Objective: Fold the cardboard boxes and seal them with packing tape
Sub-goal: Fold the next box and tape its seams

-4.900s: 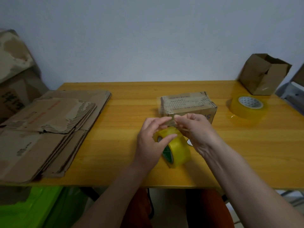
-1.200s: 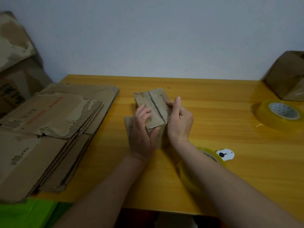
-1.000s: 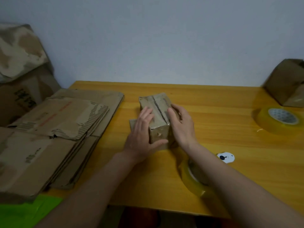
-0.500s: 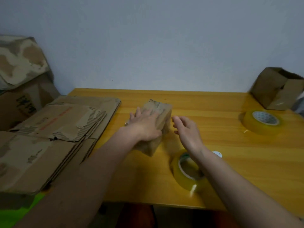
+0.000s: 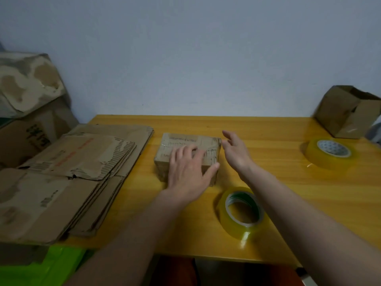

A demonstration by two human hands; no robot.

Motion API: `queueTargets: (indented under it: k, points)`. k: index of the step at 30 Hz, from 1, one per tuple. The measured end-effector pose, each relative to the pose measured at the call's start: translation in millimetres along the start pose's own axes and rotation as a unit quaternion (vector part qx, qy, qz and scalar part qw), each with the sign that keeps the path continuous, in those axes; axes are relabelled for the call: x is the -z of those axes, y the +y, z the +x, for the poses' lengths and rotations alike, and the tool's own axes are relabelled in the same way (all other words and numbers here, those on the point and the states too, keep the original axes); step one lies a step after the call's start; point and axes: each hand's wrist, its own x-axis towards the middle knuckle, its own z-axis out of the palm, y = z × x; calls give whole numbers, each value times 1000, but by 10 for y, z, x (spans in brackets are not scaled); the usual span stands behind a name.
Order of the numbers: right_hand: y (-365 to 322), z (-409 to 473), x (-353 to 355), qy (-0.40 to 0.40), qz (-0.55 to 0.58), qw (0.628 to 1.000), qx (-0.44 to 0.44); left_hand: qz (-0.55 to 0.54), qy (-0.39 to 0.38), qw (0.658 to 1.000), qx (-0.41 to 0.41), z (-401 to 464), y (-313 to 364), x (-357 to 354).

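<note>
A small closed cardboard box (image 5: 185, 142) with tape on it lies flat in the middle of the yellow wooden table (image 5: 268, 182). My left hand (image 5: 188, 168) rests on the box's top with its fingers spread and the thumb along the near right corner. My right hand (image 5: 235, 150) hovers open just right of the box, fingers straight, holding nothing. A yellow tape roll (image 5: 241, 211) stands tilted on the table near my right forearm. A second, wider tape roll (image 5: 327, 153) lies flat at the right.
A stack of flattened cardboard boxes (image 5: 68, 176) covers the table's left part. An open, folded small box (image 5: 348, 111) sits at the far right corner. Larger worn cartons (image 5: 26, 104) stand left of the table. Something green (image 5: 51, 265) lies below the near left edge.
The box was turned over and now lies flat with its long top up. My left hand stays on it; my right hand has let go and moved to its right side.
</note>
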Motion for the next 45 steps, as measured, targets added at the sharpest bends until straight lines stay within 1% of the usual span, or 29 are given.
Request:
queueTargets:
  k: [2, 4, 7, 8, 10, 12, 14, 17, 19, 20, 22, 23, 24, 25, 26, 28, 30, 33, 35, 38, 42, 45]
  points:
    - [-47, 54, 3, -26, 0, 1000, 5, 59, -15, 998, -32, 26, -34, 3]
    - [-42, 75, 13, -32, -23, 999, 7, 70, -27, 996, -53, 74, -91, 35]
    - [72, 64, 61, 2, -38, 999, -13, 71, -25, 992, -98, 118, -154, 53]
    - [120, 45, 84, 24, -32, 999, -24, 59, -24, 992, -110, 121, -166, 48]
    - [192, -7, 112, 56, -10, 998, -38, -6, -39, 993, -109, 131, -188, 25]
    - [227, -67, 95, 52, 17, 998, -42, -90, -71, 989, -96, 142, -202, 13]
    - [227, -123, 79, 43, 34, 997, -49, -141, -77, 982, -99, 162, -208, 20]
    - [186, -195, 122, 16, 72, 996, -59, -141, -67, 984, -89, 192, -206, 55]
    - [156, -264, 206, -1, 86, 995, -48, -99, -32, 990, -90, 162, -142, 78]
    - [159, -305, 263, -2, 83, 996, -39, -88, 7, 992, -95, 113, -88, 82]
    - [212, -401, 392, -3, 55, 998, -20, -117, 99, 980, -124, -46, 36, 54]
    - [259, -453, 459, -3, 29, 1000, -11, -140, 128, 972, -139, -147, 90, 11]
    - [315, -510, 527, -2, -3, 1000, -4, -159, 130, 968, -144, -246, 135, -42]
    - [378, -575, 588, 0, -32, 999, 0, -175, 104, 970, -134, -333, 162, -103]
    - [445, -648, 638, 3, -52, 999, 3, -194, 62, 974, -102, -408, 172, -167]
    - [590, -805, 713, 15, -78, 997, 12, -223, -28, 974, -15, -545, 141, -303]
    - [729, -944, 748, 28, -99, 995, 10, -228, -76, 969, 51, -662, 99, -413]
    - [875, -1072, 734, 42, -130, 990, -17, -257, -79, 956, 118, -782, 100, -460]
    - [916, -1101, 705, 38, -165, 985, -35, -271, -102, 947, 141, -795, 137, -452]
    - [902, -1099, 656, 3, -204, 976, -70, -271, -140, 940, 152, -765, 182, -434]
    - [862, -1077, 627, -35, -233, 965, -117, -250, -145, 944, 159, -734, 211, -422]
    - [831, -1064, 646, -51, -260, 956, -126, -247, -143, 943, 169, -713, 238, -417]
